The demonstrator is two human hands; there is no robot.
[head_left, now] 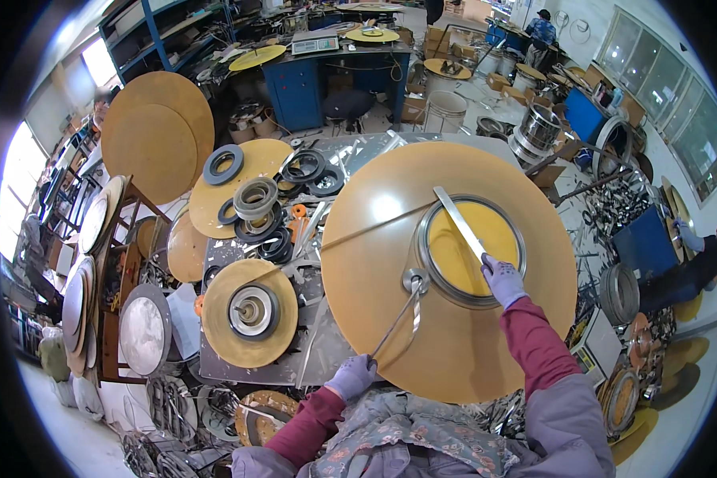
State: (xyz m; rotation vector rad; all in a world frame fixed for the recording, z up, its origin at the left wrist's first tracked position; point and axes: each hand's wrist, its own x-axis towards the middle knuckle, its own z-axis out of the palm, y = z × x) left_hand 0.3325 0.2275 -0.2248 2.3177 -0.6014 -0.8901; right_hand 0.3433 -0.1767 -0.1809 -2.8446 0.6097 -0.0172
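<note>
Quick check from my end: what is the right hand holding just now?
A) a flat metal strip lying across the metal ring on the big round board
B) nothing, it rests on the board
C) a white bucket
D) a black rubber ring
A: the gloved right hand grips the lower end of the flat metal strip, which slants across the metal ring on the big round board.

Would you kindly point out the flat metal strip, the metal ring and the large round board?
flat metal strip (460,224), head view, mid-length.
metal ring (472,302), head view, lower rim.
large round board (374,271), head view, bare left part.
</note>
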